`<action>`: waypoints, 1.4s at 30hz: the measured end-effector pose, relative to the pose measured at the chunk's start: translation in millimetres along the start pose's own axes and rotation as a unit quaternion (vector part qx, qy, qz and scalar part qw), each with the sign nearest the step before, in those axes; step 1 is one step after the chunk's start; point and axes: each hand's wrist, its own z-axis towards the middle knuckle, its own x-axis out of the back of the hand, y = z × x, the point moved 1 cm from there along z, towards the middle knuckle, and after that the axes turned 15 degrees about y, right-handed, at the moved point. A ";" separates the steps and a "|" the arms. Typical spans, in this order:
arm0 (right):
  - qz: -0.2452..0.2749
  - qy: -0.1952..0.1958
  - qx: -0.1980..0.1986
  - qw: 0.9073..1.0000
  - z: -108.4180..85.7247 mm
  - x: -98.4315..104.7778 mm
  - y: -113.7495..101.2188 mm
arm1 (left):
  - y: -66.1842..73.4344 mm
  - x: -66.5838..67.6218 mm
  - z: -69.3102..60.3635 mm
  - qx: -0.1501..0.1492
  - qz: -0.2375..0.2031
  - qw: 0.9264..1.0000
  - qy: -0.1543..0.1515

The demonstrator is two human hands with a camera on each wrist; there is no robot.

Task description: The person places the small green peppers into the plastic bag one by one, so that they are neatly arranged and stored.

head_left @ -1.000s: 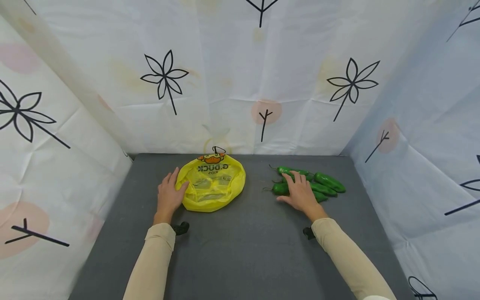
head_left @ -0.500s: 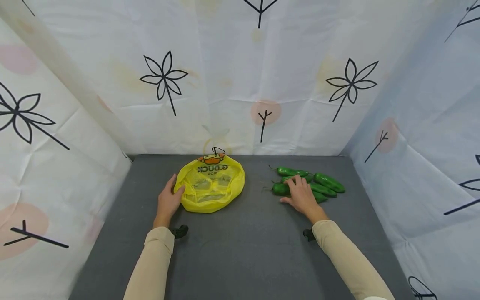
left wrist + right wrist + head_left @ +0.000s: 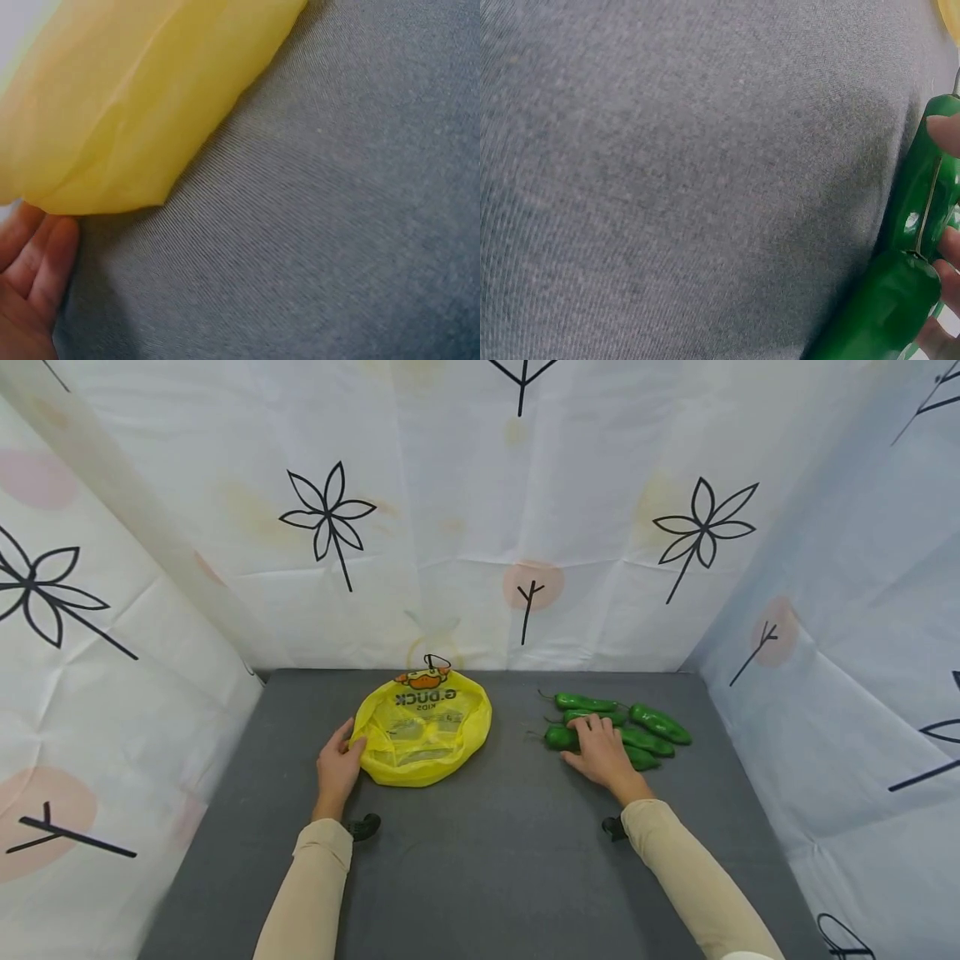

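A yellow plastic bag [image 3: 420, 727] with a duck print and lettering lies on the left of the grey table. At its left edge my left hand [image 3: 339, 768] pinches the rim, the thumb on top. Fingers [image 3: 56, 259] reach beneath the yellow plastic in the left wrist view. Several green peppers [image 3: 658, 723] lie grouped on the right. My right hand [image 3: 603, 756] grips a front green pepper [image 3: 561, 737], thumb on the near side and fingers across it. The right wrist view shows the thumb against that pepper [image 3: 919, 195], with another pepper [image 3: 885, 307] nearer the camera.
The grey cloth-covered table [image 3: 480, 877] is enclosed by white printed curtains [image 3: 465, 510] at the back and both sides. Bare tabletop lies between the bag and the peppers and in front of both hands. A dark strap end [image 3: 365, 827] hangs by the left wrist.
My left hand has drawn slightly nearer and its fingers have closed on the bag's edge. My right hand's fingers have curled in around the pepper. Bag and peppers stay nearly in place.
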 end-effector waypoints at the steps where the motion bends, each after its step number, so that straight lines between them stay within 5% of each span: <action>1: 0.000 0.002 0.001 1.000 0.7 -0.5 -0.5 | -2.3 -0.3 0.6 0.003 -0.010 1.000 0.001; 11: 0.002 -0.001 0.005 1.000 4.9 -4.4 -4.5 | -22.0 0.1 4.6 0.028 -0.071 0.997 0.001; 19: 0.019 0.004 0.014 1.000 7.9 -6.6 -4.6 | -21.6 -2.7 3.7 0.026 -0.080 0.996 0.025; 42: 0.049 0.023 0.046 0.997 29.4 7.5 -23.9 | -26.1 -1.6 5.9 0.047 -0.090 0.995 0.009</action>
